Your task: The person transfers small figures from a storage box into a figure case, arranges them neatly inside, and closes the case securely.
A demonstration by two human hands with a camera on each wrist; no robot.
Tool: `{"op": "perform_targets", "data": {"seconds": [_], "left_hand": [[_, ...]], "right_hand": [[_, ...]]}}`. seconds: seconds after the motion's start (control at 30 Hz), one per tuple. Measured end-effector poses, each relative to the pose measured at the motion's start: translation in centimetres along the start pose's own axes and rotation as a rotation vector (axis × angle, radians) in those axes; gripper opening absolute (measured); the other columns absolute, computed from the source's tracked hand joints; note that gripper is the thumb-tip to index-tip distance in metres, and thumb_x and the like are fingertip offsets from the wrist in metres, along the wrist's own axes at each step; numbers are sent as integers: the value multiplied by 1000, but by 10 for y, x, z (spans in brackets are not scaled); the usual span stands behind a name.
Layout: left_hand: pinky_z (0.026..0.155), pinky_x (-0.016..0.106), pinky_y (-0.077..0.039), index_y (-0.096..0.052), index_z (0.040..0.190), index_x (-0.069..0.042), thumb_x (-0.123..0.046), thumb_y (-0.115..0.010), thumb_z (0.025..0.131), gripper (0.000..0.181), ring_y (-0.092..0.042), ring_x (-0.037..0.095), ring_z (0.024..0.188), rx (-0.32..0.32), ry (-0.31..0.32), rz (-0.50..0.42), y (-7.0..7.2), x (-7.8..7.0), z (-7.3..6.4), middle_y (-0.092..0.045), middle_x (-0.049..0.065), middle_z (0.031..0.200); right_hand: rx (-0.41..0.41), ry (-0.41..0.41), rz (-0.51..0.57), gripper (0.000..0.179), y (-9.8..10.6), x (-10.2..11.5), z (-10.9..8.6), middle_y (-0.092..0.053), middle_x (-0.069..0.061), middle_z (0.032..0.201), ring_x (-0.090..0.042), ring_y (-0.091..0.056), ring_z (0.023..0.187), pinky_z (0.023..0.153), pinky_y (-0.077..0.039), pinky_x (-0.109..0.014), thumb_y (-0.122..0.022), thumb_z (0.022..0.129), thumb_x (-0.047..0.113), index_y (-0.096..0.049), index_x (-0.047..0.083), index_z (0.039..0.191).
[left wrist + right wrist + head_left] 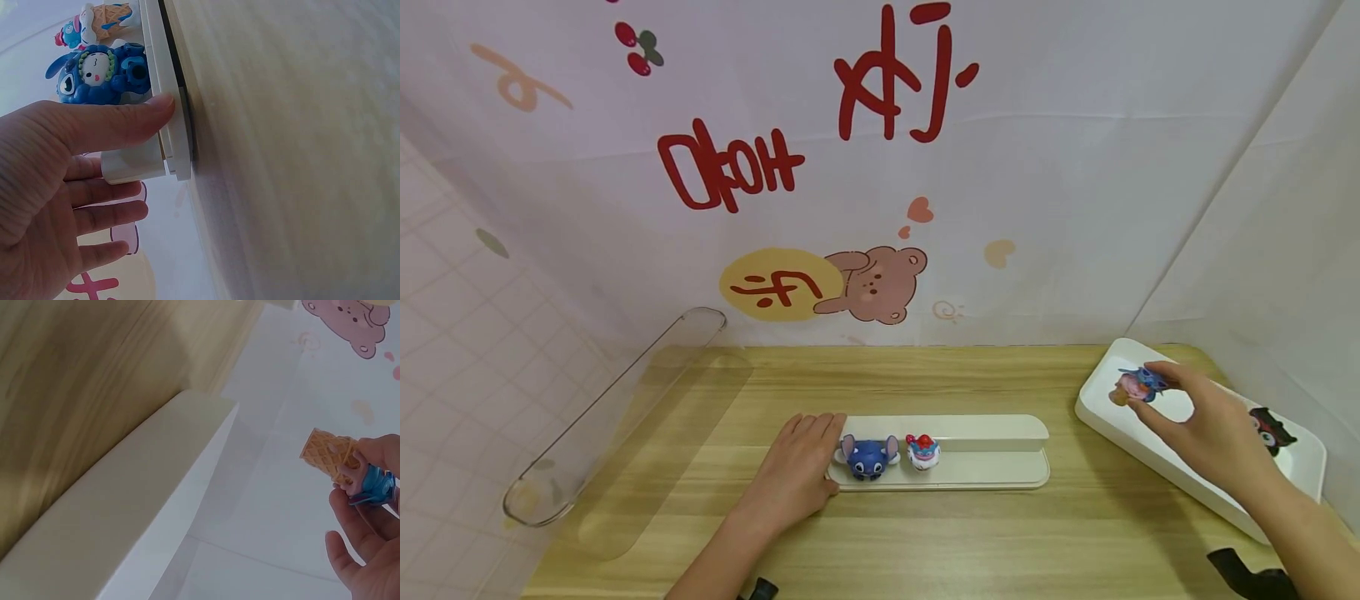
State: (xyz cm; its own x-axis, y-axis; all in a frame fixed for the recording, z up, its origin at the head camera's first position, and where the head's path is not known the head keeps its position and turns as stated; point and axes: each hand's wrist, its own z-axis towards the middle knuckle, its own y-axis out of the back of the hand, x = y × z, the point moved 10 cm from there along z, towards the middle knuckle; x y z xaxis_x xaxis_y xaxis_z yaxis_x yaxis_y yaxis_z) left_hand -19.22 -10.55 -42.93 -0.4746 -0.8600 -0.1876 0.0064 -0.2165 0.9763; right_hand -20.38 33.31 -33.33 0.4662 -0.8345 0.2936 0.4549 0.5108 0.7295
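Observation:
My left hand (805, 458) grips the left end of a white two-step display stand (988, 468), thumb over its front edge and fingers behind the end. On the stand's front step are a blue big-eared figurine (868, 457) and, to its right, a small ice-cream-cone figurine (923, 454) with a red top. My right hand (1213, 425) pinches another ice-cream-cone figurine (331, 456), blue and pink with a waffle cone, between thumb and fingertips. It is held over the far end of a white tray (1099, 385), the cone pointing left.
A black-and-red figurine (1270, 431) lies in the tray, partly behind my right forearm. On the left, a long clear plastic cover (597, 406) lies on the wooden table (925, 542). A white printed cloth (1075, 208) rises behind the table.

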Motion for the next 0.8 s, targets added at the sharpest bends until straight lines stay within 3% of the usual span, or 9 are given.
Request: {"op": "perform_targets", "data": {"seconds": [0.33,0.53,0.6,0.7,0.8], "left_hand": [[118,59,-36,-52,148,6,-16,-98,71,92,-57,36,127,4,6,-6,1,0,0,-60,19,141],[119,59,-35,-52,147,5,-16,-98,71,91,-57,36,127,6,7,-8,1,-1,0,-60,19,141],[119,59,-35,-52,147,5,-16,-98,71,91,-57,36,127,5,8,-10,2,0,0,-60,19,141],[119,59,-35,-52,148,5,-16,-98,71,92,-57,35,127,6,8,-11,2,-1,0,-60,19,141],[119,59,-35,-52,148,5,-16,-98,71,92,-57,35,127,8,8,-10,2,-1,0,-60,19,141]], "right_hand": [[-36,49,28,63,-3,34,4,-74,-15,102,23,-44,108,83,-38,-4,-91,64,-1,-69,-2,124],[-40,66,44,60,-7,48,4,-73,-12,99,16,-50,104,81,-42,-11,-89,68,3,-69,-2,124],[-38,73,64,56,-9,52,3,-73,-11,99,16,-50,104,83,-41,-10,-89,73,9,-69,-2,124],[-37,84,101,52,-12,58,2,-73,-13,101,15,-50,106,89,-38,-6,-84,88,31,-68,-2,124],[-39,98,133,63,-15,64,2,-72,-12,103,15,-51,108,91,-36,-4,-70,96,54,-68,-2,125]]}}
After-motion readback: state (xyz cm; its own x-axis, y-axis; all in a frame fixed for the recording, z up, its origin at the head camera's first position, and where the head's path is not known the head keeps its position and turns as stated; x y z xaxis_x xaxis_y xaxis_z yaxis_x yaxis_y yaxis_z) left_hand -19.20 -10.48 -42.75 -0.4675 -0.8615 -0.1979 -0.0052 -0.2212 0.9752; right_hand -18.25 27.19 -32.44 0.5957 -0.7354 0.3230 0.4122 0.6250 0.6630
